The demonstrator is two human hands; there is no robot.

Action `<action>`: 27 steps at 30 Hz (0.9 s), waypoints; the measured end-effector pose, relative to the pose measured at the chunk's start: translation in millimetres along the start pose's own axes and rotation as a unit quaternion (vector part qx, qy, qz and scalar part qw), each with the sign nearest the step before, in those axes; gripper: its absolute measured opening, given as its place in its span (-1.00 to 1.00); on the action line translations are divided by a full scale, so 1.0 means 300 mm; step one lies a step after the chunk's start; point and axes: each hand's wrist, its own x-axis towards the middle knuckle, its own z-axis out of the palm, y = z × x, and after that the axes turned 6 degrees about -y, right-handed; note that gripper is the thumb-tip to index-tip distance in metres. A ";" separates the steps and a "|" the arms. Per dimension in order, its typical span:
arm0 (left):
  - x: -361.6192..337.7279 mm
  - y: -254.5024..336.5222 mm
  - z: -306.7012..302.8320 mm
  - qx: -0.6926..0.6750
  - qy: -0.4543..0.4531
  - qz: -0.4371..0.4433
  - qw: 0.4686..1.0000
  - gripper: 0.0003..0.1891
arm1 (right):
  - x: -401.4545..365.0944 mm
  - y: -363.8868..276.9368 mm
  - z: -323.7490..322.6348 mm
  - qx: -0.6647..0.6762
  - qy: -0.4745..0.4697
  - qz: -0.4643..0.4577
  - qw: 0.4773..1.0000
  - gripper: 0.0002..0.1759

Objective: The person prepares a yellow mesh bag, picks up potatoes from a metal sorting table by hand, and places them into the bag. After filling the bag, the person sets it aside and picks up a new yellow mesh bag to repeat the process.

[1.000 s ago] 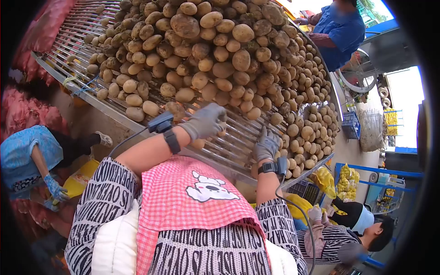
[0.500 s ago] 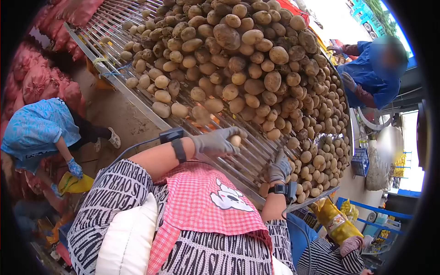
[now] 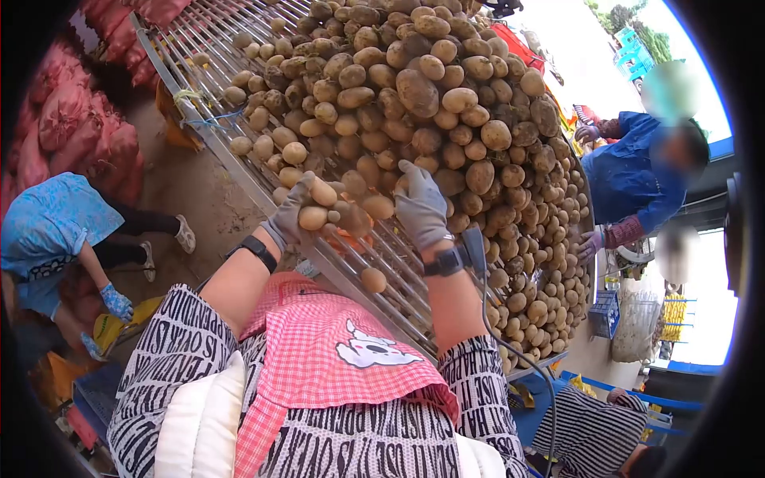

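Sorting at a rack of metal bars [image 3: 396, 296], seen from the head camera. The rack slopes from far left to near right and carries a potato heap [image 3: 430, 88] that fills most of its far and right part.

The left hand [image 3: 288, 217], in a grey glove, is at the near left edge of the heap. Its fingers are half curled and cup two small potatoes [image 3: 312, 217], one lying just above the other against the palm. A black wrist strap [image 3: 259, 253] circles that forearm.

The right hand [image 3: 420, 205], also in a grey glove, lies palm down on the near face of the heap. Its fingers are spread and slightly bent over the potatoes beneath; it lifts nothing, and whether a potato is held under the palm cannot be told. A wrist device [image 3: 458, 256] sits on that forearm, and a grey cable [image 3: 510, 350] runs down from it.

A single potato [image 3: 373, 279] rests on bare bars, near and between the two forearms. A red checked apron [image 3: 335, 350] covers the person's front.

At the far right side of the rack a co-worker in a blue jacket [image 3: 637, 179] touches the heap with a gloved hand [image 3: 591, 243]. On the left, below the rack, a person in a light-blue top [image 3: 48, 231] bends over the ground beside red mesh sacks [image 3: 72, 127].
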 end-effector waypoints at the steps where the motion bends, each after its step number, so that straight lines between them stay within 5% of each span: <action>1: -0.004 -0.003 -0.005 -0.004 0.000 0.003 1.000 -0.29 | 0.045 -0.015 0.014 -0.164 -0.042 0.035 0.985 -0.49; 3: -0.004 0.006 -0.019 -0.034 -0.017 -0.027 0.999 -0.29 | 0.129 -0.047 0.028 -0.359 -0.149 0.116 0.914 -0.50; 9: -0.006 0.009 -0.027 -0.086 -0.066 -0.045 0.993 -0.29 | 0.124 -0.017 -0.016 -0.430 -0.436 0.131 0.779 -0.62; 18: 0.001 0.033 0.022 -0.075 -0.055 -0.073 0.993 -0.26 | -0.039 0.145 0.134 -0.277 -0.106 0.109 0.949 -0.56; 22: 0.007 0.028 0.013 -0.045 -0.042 -0.083 0.995 -0.25 | -0.008 0.090 0.158 -0.269 -0.108 0.144 0.946 -0.48; 24: 0.010 0.031 0.017 -0.052 -0.046 -0.086 0.994 -0.25 | 0.029 0.085 0.163 -0.261 -0.065 0.087 0.959 -0.44; 25: 0.006 0.035 0.022 -0.060 -0.052 -0.091 0.993 -0.24 | 0.070 0.045 0.143 -0.255 -0.154 0.157 0.942 -0.47; 27: 0.006 0.041 0.028 -0.055 -0.052 -0.093 0.993 -0.24 | 0.109 0.065 0.162 -0.291 -0.144 0.132 0.937 -0.47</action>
